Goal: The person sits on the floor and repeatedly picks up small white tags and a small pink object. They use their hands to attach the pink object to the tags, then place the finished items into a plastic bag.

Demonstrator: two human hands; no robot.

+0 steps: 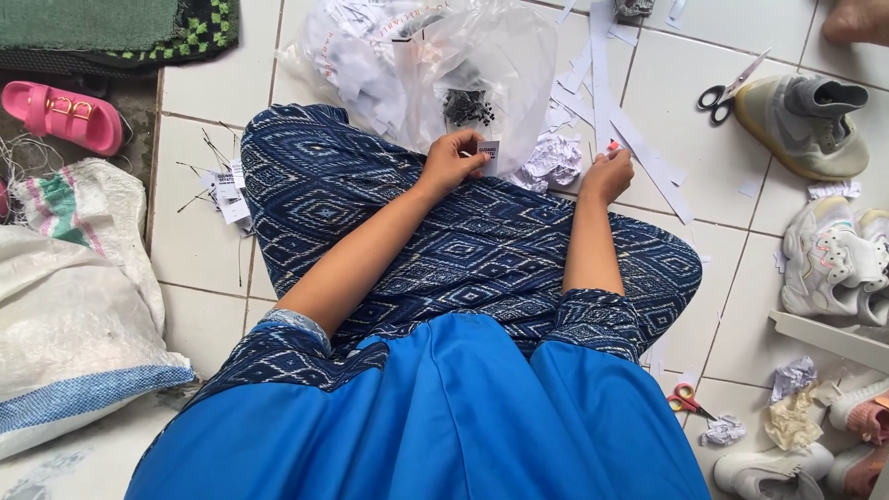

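1. Sitting cross-legged on the white tiled floor point(208, 83), you've got both hands out past your knees, over the patterned blue trousers point(463, 241).
2. Your left hand point(451, 162) has its fingers curled round a small white paper tag point(488, 154), thumb and fingertips pinching it. The tag sits just below the clear plastic bag point(435, 65).
3. Your right hand point(607, 174) is closed into a loose fist on something small with a bit of red-orange point(613, 145) poking out at the top. Can't tell what it is, it's mostly hidden in the fist.
4. That plastic bag is stuffed with white paper bits, plus a dark clump of little black fasteners point(468, 106) inside, just above the left hand.
5. Long white paper strips point(602, 93) lie right of the bag, running down toward your right hand.
6. Black-handled scissors point(722, 97) rest further right of the bag, touching a beige sneaker point(801, 125).
7. More loose tags point(230, 193) lie well left of the bag, beside your knee.
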